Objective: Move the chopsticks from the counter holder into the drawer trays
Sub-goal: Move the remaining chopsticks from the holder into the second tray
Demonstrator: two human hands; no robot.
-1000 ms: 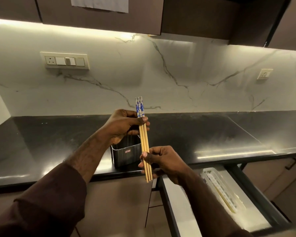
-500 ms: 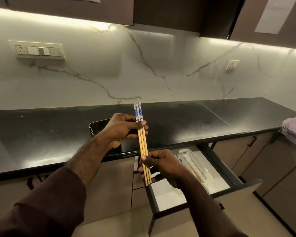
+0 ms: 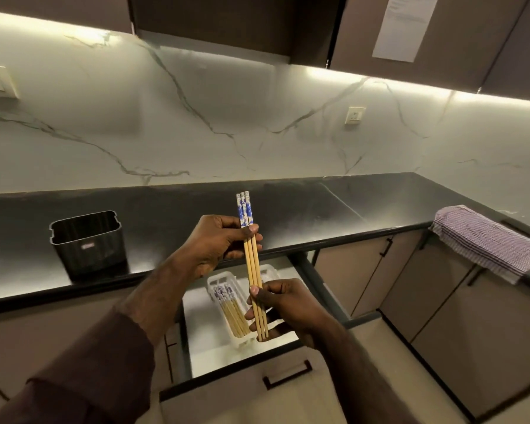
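I hold three wooden chopsticks (image 3: 252, 264) with blue-and-white tops nearly upright, above the open drawer (image 3: 214, 347). My left hand (image 3: 218, 243) pinches them just below the patterned tops. My right hand (image 3: 283, 307) grips their thin lower ends. Under them, a white plastic tray (image 3: 219, 280) in the drawer holds several more chopsticks (image 3: 231, 310) lying flat. A second white tray is mostly hidden behind my right hand. The black rectangular counter holder (image 3: 88, 240) stands on the black counter at the left; no chopsticks stick out of it.
A striped purple-and-white cloth (image 3: 484, 240) hangs over the counter edge at the right. Closed cabinet doors (image 3: 364, 270) with black handles flank the drawer. The drawer front (image 3: 276, 384) juts out toward me. A marble backsplash carries a socket (image 3: 355, 115).
The camera has swung right and down, so the holder now sits far left and the drawer lies below my hands. Both hands keep the same grip on the chopsticks.
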